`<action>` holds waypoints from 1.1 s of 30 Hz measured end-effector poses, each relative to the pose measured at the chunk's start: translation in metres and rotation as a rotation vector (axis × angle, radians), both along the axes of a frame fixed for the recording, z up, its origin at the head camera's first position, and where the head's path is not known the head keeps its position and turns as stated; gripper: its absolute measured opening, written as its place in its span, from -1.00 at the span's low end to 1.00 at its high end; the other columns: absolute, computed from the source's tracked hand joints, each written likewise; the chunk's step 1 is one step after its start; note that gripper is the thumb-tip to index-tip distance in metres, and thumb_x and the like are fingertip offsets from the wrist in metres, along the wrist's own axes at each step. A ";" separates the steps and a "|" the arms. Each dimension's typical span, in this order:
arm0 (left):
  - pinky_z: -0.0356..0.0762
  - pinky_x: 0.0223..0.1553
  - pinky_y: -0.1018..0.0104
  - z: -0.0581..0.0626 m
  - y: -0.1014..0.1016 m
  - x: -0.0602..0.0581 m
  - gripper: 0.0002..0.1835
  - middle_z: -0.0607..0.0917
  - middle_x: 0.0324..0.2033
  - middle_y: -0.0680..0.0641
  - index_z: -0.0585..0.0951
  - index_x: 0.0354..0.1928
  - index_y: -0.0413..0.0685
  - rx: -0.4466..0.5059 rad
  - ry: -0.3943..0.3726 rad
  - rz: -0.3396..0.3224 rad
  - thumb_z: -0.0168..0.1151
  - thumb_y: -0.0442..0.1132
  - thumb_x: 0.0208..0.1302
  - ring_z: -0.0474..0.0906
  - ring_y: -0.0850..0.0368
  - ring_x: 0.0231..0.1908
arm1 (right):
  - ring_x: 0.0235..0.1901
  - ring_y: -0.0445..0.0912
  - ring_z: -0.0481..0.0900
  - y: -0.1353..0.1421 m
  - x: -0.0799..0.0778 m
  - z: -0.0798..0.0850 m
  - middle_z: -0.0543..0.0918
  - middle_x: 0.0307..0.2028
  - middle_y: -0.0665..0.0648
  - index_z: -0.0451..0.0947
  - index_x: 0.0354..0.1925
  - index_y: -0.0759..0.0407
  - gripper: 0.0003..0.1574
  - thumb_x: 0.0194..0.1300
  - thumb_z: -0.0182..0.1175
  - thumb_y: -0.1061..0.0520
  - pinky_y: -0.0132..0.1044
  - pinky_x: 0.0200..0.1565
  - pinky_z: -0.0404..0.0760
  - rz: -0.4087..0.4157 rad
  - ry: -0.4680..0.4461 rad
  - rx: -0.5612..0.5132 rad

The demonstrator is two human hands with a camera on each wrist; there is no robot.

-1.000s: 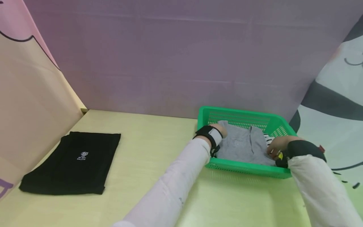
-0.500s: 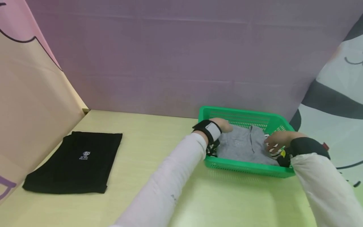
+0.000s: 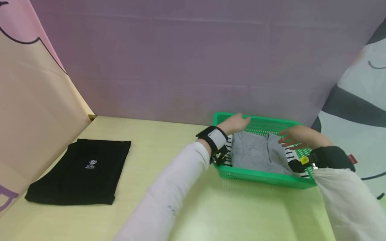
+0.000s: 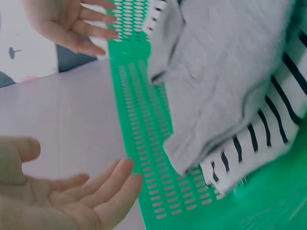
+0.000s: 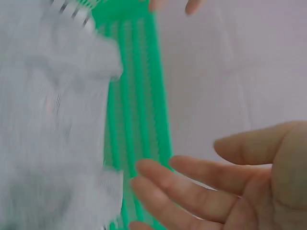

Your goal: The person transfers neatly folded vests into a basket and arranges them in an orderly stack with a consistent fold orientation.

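Observation:
A folded grey garment [image 3: 253,150] lies in the green basket [image 3: 265,177], over a white cloth with black stripes [image 4: 259,143] that shows at its sides. My left hand [image 3: 235,123] is above the basket's back left corner; in the left wrist view its fingers are spread and relaxed, with nothing in them. Over the basket's right side hovers my right hand [image 3: 298,136], apart from the garment. Its fingers [image 5: 196,191] are loosely extended and hold nothing in the right wrist view.
A folded black garment [image 3: 75,174] with a small white print lies at the left of the pale wooden table [image 3: 156,144]. A purple-grey sheet [image 3: 169,67] hangs behind the table. Printed cloth [image 3: 356,117] stands close by the basket on the right.
Both hands have risen out of the basket, away from the grey garment. The left hand moved up towards the back rim. The grey garment stays in the basket.

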State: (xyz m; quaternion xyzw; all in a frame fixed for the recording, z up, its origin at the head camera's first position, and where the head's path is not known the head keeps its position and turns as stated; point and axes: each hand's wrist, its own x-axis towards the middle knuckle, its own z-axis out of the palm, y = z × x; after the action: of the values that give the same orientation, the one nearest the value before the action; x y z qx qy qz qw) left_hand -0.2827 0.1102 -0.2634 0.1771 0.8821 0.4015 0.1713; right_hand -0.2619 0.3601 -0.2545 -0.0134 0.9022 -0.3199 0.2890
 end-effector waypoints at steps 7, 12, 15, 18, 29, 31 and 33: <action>0.33 0.27 0.15 -0.003 -0.011 0.006 -0.44 0.27 0.38 -0.08 0.14 0.43 -0.08 0.280 0.030 0.077 -0.27 0.01 0.52 0.32 0.00 0.29 | 0.17 0.26 0.42 -0.016 0.016 -0.001 0.28 0.27 0.52 -0.05 0.41 0.43 -0.17 0.51 -0.28 -0.17 -0.05 0.12 0.51 -0.078 0.177 -0.112; 0.39 0.22 0.12 0.001 -0.021 0.015 -0.46 0.31 0.36 -0.05 0.16 0.43 0.01 0.414 0.000 0.079 -0.27 0.03 0.52 0.44 0.01 0.19 | 0.05 0.04 0.56 -0.022 0.027 0.002 0.34 0.24 0.49 0.04 0.39 0.40 -0.16 0.49 -0.26 -0.22 -0.12 0.05 0.57 -0.069 0.254 -0.112; 0.35 0.26 0.11 0.001 -0.026 0.022 -0.47 0.30 0.37 -0.04 0.16 0.44 0.06 0.462 0.004 0.072 -0.27 0.03 0.52 0.43 0.02 0.21 | -0.05 -0.22 0.59 -0.024 0.034 0.003 0.35 0.24 0.48 0.05 0.40 0.37 -0.14 0.48 -0.26 -0.25 -0.24 -0.02 0.60 -0.079 0.295 -0.122; 0.33 0.27 0.10 -0.005 -0.032 0.028 -0.48 0.30 0.37 -0.05 0.17 0.43 0.08 0.503 0.024 0.065 -0.26 0.02 0.52 0.43 0.02 0.22 | -0.16 -0.46 0.54 -0.025 0.042 0.004 0.36 0.24 0.46 0.05 0.41 0.34 -0.11 0.46 -0.26 -0.29 -0.35 -0.08 0.61 -0.101 0.340 -0.146; 0.38 0.23 0.17 -0.030 -0.041 0.052 -0.54 0.53 0.19 -0.08 0.31 0.36 0.01 0.622 0.185 0.154 -0.22 -0.08 0.51 0.50 0.06 0.13 | -0.22 -0.49 0.55 -0.035 0.069 -0.015 0.54 -0.22 -0.37 0.13 0.37 0.35 -0.17 0.46 -0.22 -0.25 -0.51 -0.15 0.58 -0.190 0.452 -0.271; 0.39 0.22 0.20 -0.035 -0.042 0.054 -0.55 0.53 0.18 -0.11 0.32 0.35 -0.03 0.669 0.195 0.148 -0.21 -0.10 0.52 0.49 0.05 0.14 | -0.21 -0.48 0.55 -0.037 0.073 -0.018 0.54 -0.21 -0.38 0.15 0.37 0.33 -0.18 0.46 -0.23 -0.25 -0.52 -0.16 0.58 -0.203 0.462 -0.274; 0.39 0.22 0.24 -0.039 -0.043 0.056 -0.57 0.53 0.17 -0.14 0.34 0.33 -0.08 0.715 0.201 0.145 -0.21 -0.13 0.52 0.49 0.02 0.14 | -0.21 -0.47 0.55 -0.039 0.076 -0.021 0.55 -0.20 -0.35 0.16 0.36 0.33 -0.18 0.46 -0.24 -0.26 -0.53 -0.17 0.58 -0.218 0.475 -0.281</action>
State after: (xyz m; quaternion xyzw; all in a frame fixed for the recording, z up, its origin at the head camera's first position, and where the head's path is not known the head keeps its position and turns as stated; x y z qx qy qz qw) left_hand -0.2266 0.0676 -0.3025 0.2013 0.7089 0.6758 -0.0179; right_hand -0.1860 0.3214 -0.2753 -0.0307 0.8876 -0.4587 0.0287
